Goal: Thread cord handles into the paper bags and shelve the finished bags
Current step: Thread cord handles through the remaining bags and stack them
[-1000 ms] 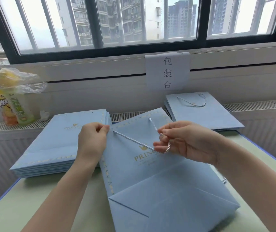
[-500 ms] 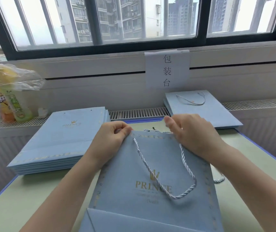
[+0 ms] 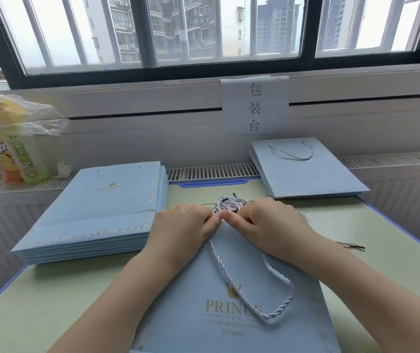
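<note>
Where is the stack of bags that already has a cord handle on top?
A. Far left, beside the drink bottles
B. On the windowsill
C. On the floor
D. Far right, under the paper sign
D: the far-right stack shows a cord loop on its top bag, just below the sign; the left stack shows only empty holes.

Hands come together at the top edge of the bag

A second ago the left hand (image 3: 186, 225) and the right hand (image 3: 272, 225) were apart, pulling a cord (image 3: 252, 289) tight above the tilted paper bag (image 3: 242, 327). Now the bag lies straight and nearer, its logo readable, the cord rests on it as a loose loop, and both hands meet at the far edge with fingertips touching, just beside the bundle of loose cords (image 3: 229, 202), which was hidden before.
</note>
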Demonstrator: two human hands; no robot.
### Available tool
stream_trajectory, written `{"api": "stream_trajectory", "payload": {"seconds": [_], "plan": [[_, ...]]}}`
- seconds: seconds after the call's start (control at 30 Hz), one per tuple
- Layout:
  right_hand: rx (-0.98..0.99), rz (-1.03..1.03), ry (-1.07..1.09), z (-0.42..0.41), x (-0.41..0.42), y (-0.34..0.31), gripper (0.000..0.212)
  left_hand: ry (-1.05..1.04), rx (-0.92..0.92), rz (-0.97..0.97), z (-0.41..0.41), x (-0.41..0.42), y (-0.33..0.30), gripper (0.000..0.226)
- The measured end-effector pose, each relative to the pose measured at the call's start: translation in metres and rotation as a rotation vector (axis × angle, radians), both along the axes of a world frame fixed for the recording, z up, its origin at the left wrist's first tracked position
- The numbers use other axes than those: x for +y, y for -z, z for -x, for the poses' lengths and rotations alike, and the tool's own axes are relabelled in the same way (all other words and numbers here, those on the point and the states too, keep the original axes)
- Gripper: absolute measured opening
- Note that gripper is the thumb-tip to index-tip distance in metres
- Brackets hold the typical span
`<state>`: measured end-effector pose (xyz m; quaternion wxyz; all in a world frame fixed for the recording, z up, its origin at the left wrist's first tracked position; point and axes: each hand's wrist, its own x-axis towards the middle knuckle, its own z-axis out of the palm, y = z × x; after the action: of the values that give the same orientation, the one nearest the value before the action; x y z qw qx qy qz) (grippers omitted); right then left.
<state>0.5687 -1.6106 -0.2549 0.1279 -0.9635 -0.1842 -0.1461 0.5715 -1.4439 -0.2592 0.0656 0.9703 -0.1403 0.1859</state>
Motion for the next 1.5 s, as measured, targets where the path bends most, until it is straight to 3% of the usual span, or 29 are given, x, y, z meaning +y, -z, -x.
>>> {"api": "stream_trajectory", "payload": {"seconds": [0.13, 0.3, 0.37, 0.5, 0.6, 0.7, 0.8, 0.9, 1.13, 1.37, 1.5], "plan": [[-0.078, 0.077, 0.01, 0.006, 0.004, -0.003, 0.055, 0.012, -0.117, 0.032, 0.007, -0.007, -0.003, 0.04], [-0.154, 0.01, 0.037, 0.003, -0.005, -0.008, 0.056, 0.151, -0.234, 0.434, -0.005, 0.0, 0.001, 0.032], [-0.204, -0.065, 0.102, -0.005, -0.014, -0.007, 0.058, 0.081, -0.066, 0.653, -0.008, 0.003, -0.002, 0.041], [-0.334, -0.195, 0.287, -0.025, -0.042, -0.004, 0.057, 0.026, 0.511, 0.988, -0.004, 0.003, -0.012, 0.038], [-0.453, -0.283, 0.331, -0.039, -0.058, -0.001, 0.053, 0.19, 0.655, 1.11, 0.002, -0.001, -0.013, 0.029], [-0.584, -0.383, 0.171, -0.044, -0.059, 0.0, 0.052, 0.262, 0.586, 1.181, 0.002, -0.001, -0.011, 0.024], [-0.375, -0.493, -0.079, -0.033, -0.046, -0.005, 0.051, 0.189, 0.476, 1.358, -0.003, 0.003, -0.01, 0.023], [-0.177, -0.335, -0.223, -0.023, -0.032, 0.0, 0.059, 0.097, 0.29, 1.448, -0.006, 0.009, -0.009, 0.023], [-0.167, -0.077, -0.201, -0.009, -0.011, 0.007, 0.068, -0.023, -0.021, 1.477, -0.013, 0.011, -0.003, 0.025], [-0.247, 0.009, -0.347, 0.0, -0.003, 0.01, 0.079, -0.101, -0.097, 1.676, -0.016, 0.016, -0.001, 0.023], [-0.144, 0.157, -0.392, 0.004, 0.003, 0.013, 0.106, -0.179, -0.212, 1.762, -0.023, 0.027, -0.005, 0.023]]}}
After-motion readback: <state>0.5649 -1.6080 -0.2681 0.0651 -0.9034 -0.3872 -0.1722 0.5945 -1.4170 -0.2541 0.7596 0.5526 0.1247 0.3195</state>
